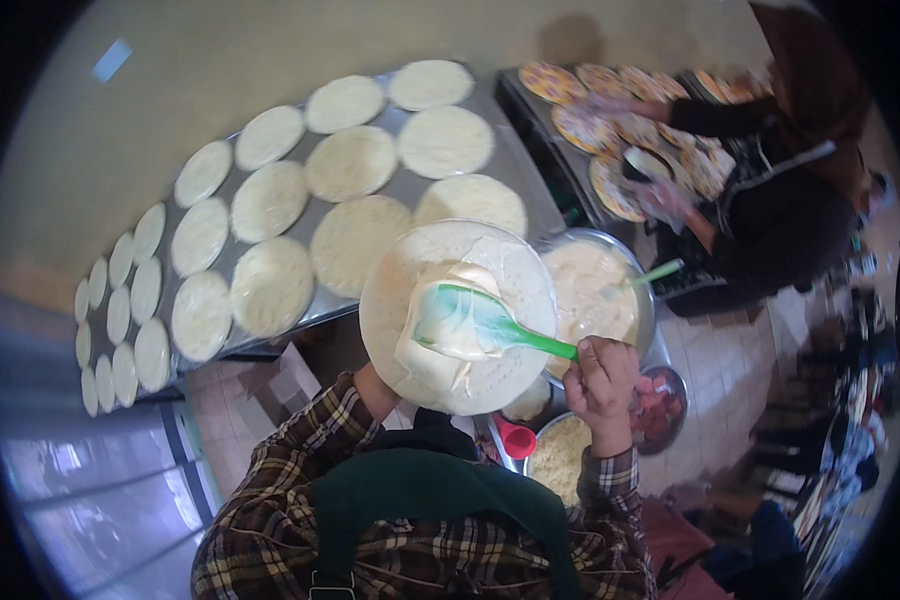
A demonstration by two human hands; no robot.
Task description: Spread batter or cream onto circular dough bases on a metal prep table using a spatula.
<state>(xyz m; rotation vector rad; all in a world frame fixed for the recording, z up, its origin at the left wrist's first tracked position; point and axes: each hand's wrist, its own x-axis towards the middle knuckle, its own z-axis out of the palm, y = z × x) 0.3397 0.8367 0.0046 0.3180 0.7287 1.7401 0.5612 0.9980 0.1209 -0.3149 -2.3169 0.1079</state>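
On my left hand (378,393) rests a round flat dough base (381,300), its surface dotted with small holes. Only the wrist shows; the base hides the fingers beneath. My right hand (604,381) grips the green handle of a spatula (544,343), whose pale translucent blade lies over the base. Thick cream-coloured sauce (435,371) coats the blade and spreads across the middle of the base. Just beyond my right hand stands a large metal bowl (647,292) of similar sauce, with another green-handled utensil (658,272) in it.
Rows of dough bases (270,201) cover a metal table (521,169) ahead. Near my right forearm are a red cup (516,440), a bowl of pale crumbly food (561,459) and a bowl of reddish pieces (656,409). A gloved co-worker (787,202) handles topped pizzas (585,127) at right.
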